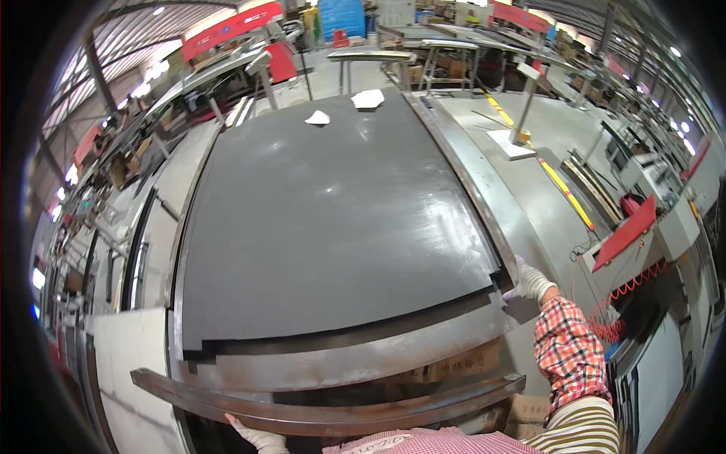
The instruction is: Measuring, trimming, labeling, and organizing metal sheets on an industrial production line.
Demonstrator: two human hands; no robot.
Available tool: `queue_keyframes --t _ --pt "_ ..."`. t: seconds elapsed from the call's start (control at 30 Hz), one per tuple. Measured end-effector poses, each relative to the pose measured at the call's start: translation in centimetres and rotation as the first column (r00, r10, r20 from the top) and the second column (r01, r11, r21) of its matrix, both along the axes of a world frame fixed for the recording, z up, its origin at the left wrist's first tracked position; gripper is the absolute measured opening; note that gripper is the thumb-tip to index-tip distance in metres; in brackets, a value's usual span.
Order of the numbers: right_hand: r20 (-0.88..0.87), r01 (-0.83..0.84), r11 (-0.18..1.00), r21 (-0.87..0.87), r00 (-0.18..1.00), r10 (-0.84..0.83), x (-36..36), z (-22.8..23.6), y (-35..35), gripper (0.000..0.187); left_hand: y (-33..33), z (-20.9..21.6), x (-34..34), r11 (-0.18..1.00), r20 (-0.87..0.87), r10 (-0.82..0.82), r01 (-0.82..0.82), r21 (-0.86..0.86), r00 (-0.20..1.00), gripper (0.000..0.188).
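A large dark grey sheet panel (325, 219) lies flat in front of me, with notched near corners. My right hand (529, 283), in a pale knitted glove, is closed at the near right corner, against the brown steel rail (474, 200) along the panel's right side. Closer to me, a long rusty-brown steel bar (333, 418) runs crosswise. My left hand (259, 437), also gloved, is at this bar's near side toward its left end, the thumb against its edge; the other fingers are hidden.
Two white scraps (367, 99) lie on the panel's far end. A cardboard box (446, 366) shows below the near crosspiece. At right stand a machine with a red panel (626, 233) and a coiled red hose (607, 330). A yellow floor strip (565, 193) runs beyond the rail.
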State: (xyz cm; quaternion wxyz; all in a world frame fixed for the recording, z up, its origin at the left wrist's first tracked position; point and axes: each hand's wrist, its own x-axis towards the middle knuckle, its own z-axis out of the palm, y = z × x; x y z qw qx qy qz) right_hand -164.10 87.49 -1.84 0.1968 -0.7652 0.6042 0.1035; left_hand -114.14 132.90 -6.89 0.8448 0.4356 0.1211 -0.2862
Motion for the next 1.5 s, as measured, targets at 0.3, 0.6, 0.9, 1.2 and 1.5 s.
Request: queue_keyframes --t 0.3,0.6,0.9,1.2,1.5 --pt "0.064 -0.043 0.988 -0.148 0.997 0.053 -1.7 -0.4 -1.1 0.088 -2.8 1.3 -0.4 1.000 -0.054 0.018 -0.017 0.025 0.998 0.075" --pt "0.417 0.551 0.831 0.077 0.739 -0.529 -7.3 -5.1 17.7 0.039 -3.2 3.4 -0.8 0.992 0.041 -0.048 0.053 -0.117 0.998 0.072" --pt "0.925 0.808 0.547 0.217 0.010 -0.381 -3.8 -5.1 17.9 0.061 -7.1 -0.4 -2.2 0.993 -0.137 0.033 -0.048 -0.112 0.990 0.073" --pt "0.891 0.806 0.463 0.369 -0.164 -0.424 -3.8 -8.1 8.2 0.065 -4.8 1.1 2.6 0.990 0.043 0.093 -0.097 0.106 0.995 0.034" --pt "0.873 0.735 0.513 0.444 -0.227 -0.431 -3.3 -9.8 4.0 0.073 7.4 -6.5 33.8 0.910 0.378 0.018 -0.172 0.378 0.925 0.053"
